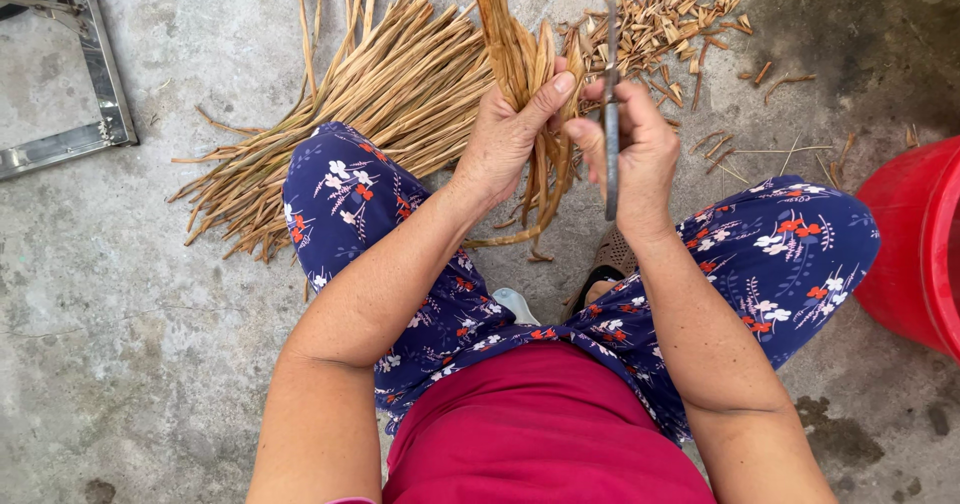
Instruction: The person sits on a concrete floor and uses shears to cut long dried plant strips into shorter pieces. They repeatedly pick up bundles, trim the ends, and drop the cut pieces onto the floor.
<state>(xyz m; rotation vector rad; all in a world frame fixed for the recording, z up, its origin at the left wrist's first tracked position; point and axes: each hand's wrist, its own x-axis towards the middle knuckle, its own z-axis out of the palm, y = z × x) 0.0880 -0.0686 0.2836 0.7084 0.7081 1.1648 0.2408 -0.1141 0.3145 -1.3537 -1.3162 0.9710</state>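
1. In the head view, the left hand point(510, 129) is closed around a bundle of stalks point(520, 54), thumb pressed across its front. The bundle stands nearly upright between the knees, above the concrete floor point(130, 294), its top reaching out of frame and its loose lower ends hanging below the fist.
2. The stalks in the bundle are tan and dry, flat and strap-like, with lengthwise ridges; I cannot count them exactly, though several show side by side.
3. The right hand point(640, 154) is wrapped around a blade point(610, 94), a thin, straight, grey metal strip held edge-on and vertical, just beside the bundle. Its upper end runs past the top of the frame.
4. One large pile of long stalks point(350, 114) lies fanned out on the floor to the left of the bundle, too many to count, same straw colour and fibrous look.
5. One scatter of short cut pieces point(670, 19) lies on the floor beyond the right hand, stubby and chip-like.
6. One red bucket point(915, 254), smooth plastic with a rounded wall, sits at the right edge.
7. One metal frame point(95, 84), shiny and angular, lies at the upper left.
8. The floor is rough, mottled grey, with darker patches on the right.
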